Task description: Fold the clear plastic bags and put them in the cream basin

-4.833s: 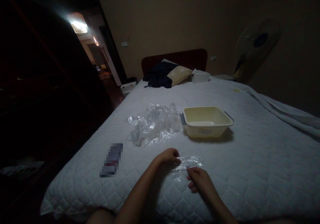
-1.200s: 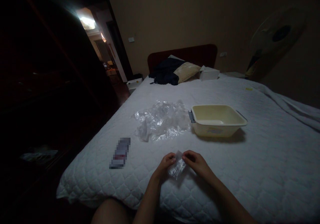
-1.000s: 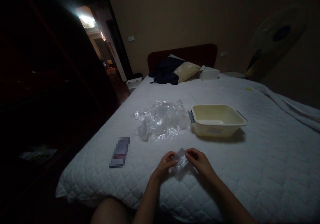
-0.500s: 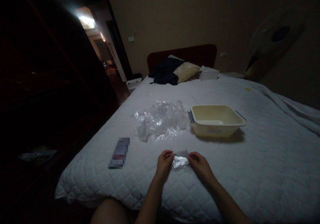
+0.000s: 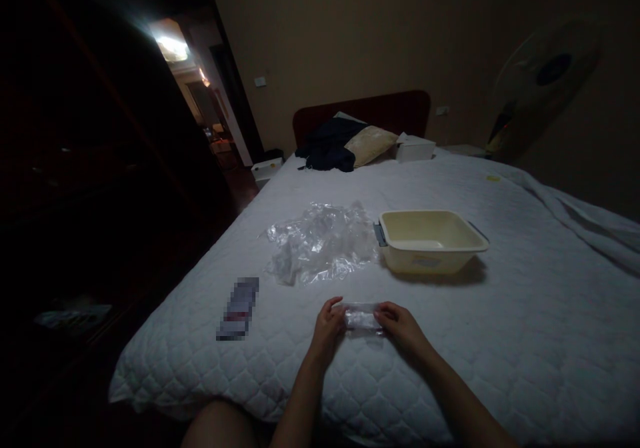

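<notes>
Left hand (image 5: 327, 321) and right hand (image 5: 400, 325) each pinch one end of a small clear plastic bag (image 5: 363, 317), stretching it flat just above the bed (image 5: 500, 341); loose plastic pile (image 5: 320, 241) at 11 o'clock, cream tub (image 5: 430, 238) at 1 o'clock

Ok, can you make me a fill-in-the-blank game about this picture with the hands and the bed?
1. The left hand and the right hand hold a small clear plastic bag ____ them.
2. The yellow tub sits on the ____.
3. The pile of clear plastic bags lies to the ____ of the tub.
4. Inside, the tub looks ____.

Missing words: between; bed; left; empty
</notes>
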Demonstrator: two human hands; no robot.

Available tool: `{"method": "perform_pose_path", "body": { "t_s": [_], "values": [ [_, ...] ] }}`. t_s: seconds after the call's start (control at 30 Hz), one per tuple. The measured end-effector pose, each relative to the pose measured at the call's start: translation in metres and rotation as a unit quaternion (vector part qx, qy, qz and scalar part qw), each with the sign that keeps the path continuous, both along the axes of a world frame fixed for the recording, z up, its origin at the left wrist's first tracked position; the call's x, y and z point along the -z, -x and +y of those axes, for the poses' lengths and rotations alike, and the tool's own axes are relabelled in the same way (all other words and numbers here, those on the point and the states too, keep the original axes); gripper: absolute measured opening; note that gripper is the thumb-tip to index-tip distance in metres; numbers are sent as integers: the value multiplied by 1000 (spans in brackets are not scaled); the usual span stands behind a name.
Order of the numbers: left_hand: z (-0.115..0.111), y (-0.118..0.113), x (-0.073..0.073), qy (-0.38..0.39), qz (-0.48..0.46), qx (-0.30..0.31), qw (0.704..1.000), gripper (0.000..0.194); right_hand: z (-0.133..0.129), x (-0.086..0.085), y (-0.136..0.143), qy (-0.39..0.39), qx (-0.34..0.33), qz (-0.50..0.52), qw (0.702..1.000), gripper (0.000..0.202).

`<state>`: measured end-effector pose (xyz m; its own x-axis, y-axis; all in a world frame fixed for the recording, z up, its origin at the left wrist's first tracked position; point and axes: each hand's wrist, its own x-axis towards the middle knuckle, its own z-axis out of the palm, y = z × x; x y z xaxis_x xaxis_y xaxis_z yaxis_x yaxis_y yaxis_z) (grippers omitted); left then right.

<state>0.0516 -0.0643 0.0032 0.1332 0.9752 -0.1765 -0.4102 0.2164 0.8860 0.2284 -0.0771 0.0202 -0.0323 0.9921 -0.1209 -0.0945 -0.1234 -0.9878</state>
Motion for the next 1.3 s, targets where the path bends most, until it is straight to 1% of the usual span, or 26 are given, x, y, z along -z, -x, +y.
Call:
{"method": "perform_pose_path", "body": {
  "t_s": [0.1,0.2,0.3,0.5,0.57,0.63,0.73,0.8,0.9,1.03,1.2,1.3],
  "values": [
    [-1,3,-8,12,-17,36,999,52,1,0,1,-7,20,7,1000,22],
    [-2,3,-17,-11,-42,83,996,46,2,-2,3,-8,26,9,1000,25],
    [-2,3,-17,-29,-45,106,993,43,4,-2,5,-10,28,18,999,27],
    [2,2,0,-16,7,105,994,40,6,3,8,-6,18,37,999,27],
    [2,1,3,-11,6,100,995,39,5,3,8,2,14,44,999,28],
    [3,-1,4,-4,7,81,997,38,3,3,7,13,5,42,999,31],
    [4,-3,4,7,8,46,999,38,1,2,6,40,-17,44,998,34],
    [4,-3,4,11,4,41,999,38,-1,2,6,51,-27,59,997,34],
    [4,-2,4,5,-6,42,999,36,-1,2,6,49,-32,74,995,31],
    [2,-1,3,2,-17,44,999,32,-1,2,6,44,-21,71,996,30],
    [-1,1,-3,-4,-29,45,999,20,0,-1,2,21,-22,40,999,22],
    [-3,5,-7,-13,-28,66,997,26,0,1,1,10,-9,33,999,19]
  ]
}}
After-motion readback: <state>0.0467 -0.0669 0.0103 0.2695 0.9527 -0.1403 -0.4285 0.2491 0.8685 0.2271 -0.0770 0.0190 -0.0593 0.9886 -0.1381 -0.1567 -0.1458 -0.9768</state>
